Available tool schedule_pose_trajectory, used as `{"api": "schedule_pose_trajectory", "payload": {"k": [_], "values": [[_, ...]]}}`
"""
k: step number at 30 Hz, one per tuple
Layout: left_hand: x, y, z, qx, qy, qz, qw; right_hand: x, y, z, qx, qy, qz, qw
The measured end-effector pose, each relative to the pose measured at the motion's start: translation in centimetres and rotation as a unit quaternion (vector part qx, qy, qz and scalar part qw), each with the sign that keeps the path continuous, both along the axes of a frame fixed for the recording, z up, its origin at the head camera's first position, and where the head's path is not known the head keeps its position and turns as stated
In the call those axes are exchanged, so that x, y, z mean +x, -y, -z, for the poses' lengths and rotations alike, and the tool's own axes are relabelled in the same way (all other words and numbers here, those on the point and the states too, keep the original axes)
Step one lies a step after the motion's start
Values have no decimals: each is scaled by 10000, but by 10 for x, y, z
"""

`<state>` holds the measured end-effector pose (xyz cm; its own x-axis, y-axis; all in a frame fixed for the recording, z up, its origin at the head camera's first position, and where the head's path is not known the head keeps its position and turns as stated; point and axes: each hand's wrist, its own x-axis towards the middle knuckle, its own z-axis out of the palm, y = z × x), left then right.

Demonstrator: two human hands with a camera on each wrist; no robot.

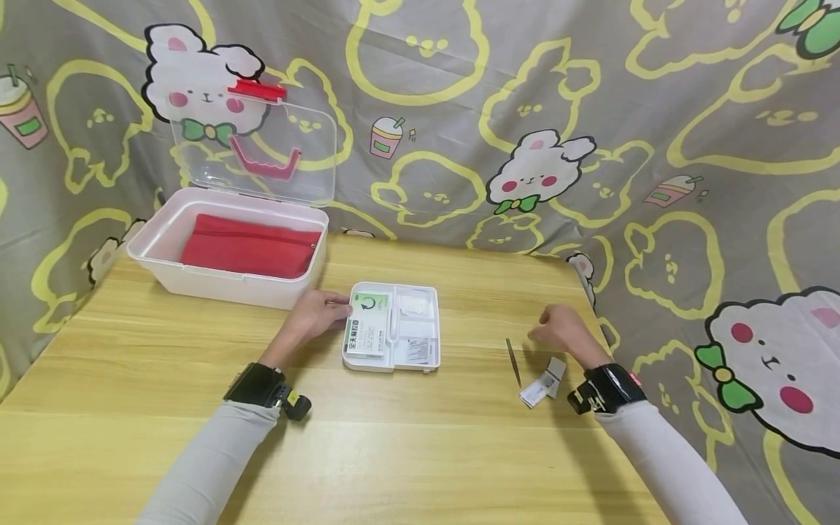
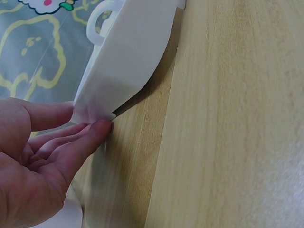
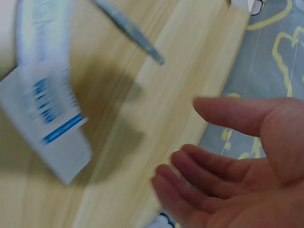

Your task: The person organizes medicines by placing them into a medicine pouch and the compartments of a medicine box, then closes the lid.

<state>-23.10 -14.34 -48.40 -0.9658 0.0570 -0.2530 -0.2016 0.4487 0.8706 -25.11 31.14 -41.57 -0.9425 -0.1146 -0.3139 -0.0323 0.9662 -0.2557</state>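
Observation:
A white plastic first-aid case [image 1: 392,364] lies open on the table, with a green-and-white box [image 1: 367,324] in its left half and small packets [image 1: 417,350] in its right compartments. My left hand [image 1: 319,313] pinches the case's left edge, thumb at the top edge and fingertips low on the side, as the left wrist view shows. Over the table's right side hovers my right hand [image 1: 566,332], its fingers loosely bent and apart with nothing between them. Below it are torn-looking white paper wrappers [image 1: 543,383] with blue print and slim grey tweezers [image 1: 513,362].
At the back left stands a translucent white box [image 1: 223,284] with its clear lid [image 1: 302,146] raised, holding a red zipped pouch [image 1: 252,248]. A patterned grey curtain [image 1: 446,73] hangs behind the wooden table [image 1: 394,452] and along its right side.

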Motion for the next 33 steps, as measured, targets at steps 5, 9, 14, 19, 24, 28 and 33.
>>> {"api": "schedule_pose_trajectory", "payload": {"k": [5,9,14,19,24,28,33], "values": [[1,0,-1,-20,-28,-9,10000,9,-13,1,435,908,117,9949],[2,1,-2,-121,-47,-10,9999,12,-19,7,668,1250,173,9898],[2,1,-2,-204,-96,48,9997,17,-25,14,680,1207,189,9902],[3,0,-3,-289,-117,32,9995,19,-30,16,775,1135,163,9904],[2,-1,-4,-20,8,27,10000,21,-32,20,665,1277,277,9892],[2,-1,-4,102,62,8,9999,24,-32,24,362,1404,356,9888],[2,0,-3,-2,45,-1,10000,26,-30,27,260,1422,272,9891]]}}
